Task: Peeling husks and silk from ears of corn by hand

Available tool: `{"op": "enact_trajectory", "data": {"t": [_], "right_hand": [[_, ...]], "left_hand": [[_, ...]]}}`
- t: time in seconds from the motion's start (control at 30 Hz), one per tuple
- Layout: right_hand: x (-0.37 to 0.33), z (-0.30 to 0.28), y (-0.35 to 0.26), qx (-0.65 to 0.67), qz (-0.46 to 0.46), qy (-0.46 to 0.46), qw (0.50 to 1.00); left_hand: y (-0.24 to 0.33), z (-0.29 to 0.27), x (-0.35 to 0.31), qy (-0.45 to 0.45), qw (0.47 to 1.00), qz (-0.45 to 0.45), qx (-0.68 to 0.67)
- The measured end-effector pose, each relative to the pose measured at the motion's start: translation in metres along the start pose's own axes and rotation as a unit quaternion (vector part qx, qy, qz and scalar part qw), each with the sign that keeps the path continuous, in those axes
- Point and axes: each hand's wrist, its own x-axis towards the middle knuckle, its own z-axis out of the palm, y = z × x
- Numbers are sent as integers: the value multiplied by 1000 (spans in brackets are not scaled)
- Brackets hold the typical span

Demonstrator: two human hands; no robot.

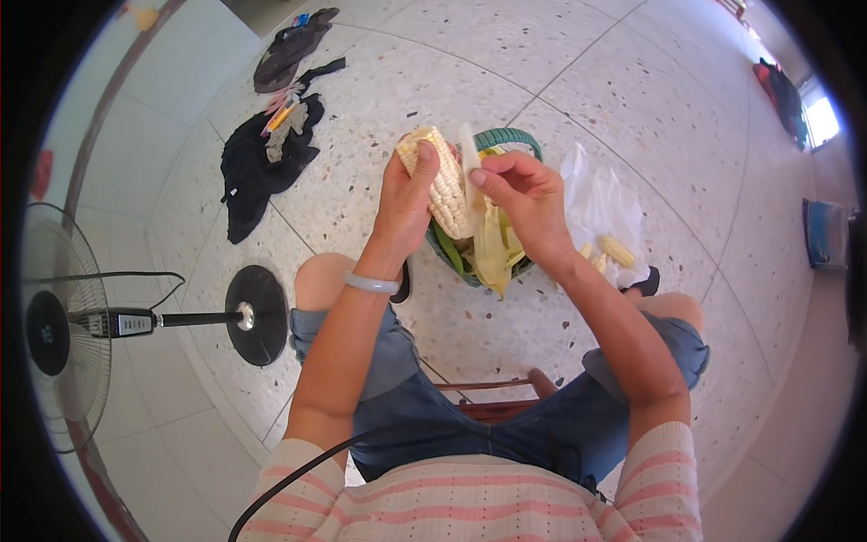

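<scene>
My left hand (404, 200) is closed around a pale ear of corn (446, 191), its thumb lying along the kernels. Between the thumb and fingers of my right hand (535, 200) is a whitish strip of corn husk (470, 167), close beside the ear. Whether the strip is still joined to the ear I cannot tell. Below both hands stands a green basket (511, 137) with yellow-green husks (493, 248) in it; my hands and the corn hide part of it.
Right of the basket, a white plastic bag (607, 200) lies on the speckled floor with a few bare ears of corn (617, 251). A standing fan (257, 314) is at the left. Dark clothes (256, 172) lie at the far left. A black cable (302, 470) crosses my lap.
</scene>
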Motion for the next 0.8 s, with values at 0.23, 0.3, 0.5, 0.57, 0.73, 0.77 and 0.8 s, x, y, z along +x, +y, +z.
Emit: {"op": "enact_trajectory", "data": {"t": [0.23,0.3,0.5,0.57,0.73,0.77,0.8], "right_hand": [[-5,1,-7,366,60,17,929],[-7,0,-3,390,65,11,918],[-16,-2,34,347,178,-31,920],[-23,-7,62,-168,115,-43,978],[-18,-32,116,-201,89,-5,976],[-15,-31,118,-255,27,16,966],[-13,-37,117,-278,101,-1,955]], "left_hand": [[13,-4,7,1,977,35,-209],[16,-6,8,3,971,35,-237],[23,-19,6,-24,949,43,-313],[31,-25,7,-28,939,48,-339],[39,-32,8,-22,920,61,-387],[39,-30,6,-24,916,42,-399],[40,-30,6,-17,919,34,-392]]}}
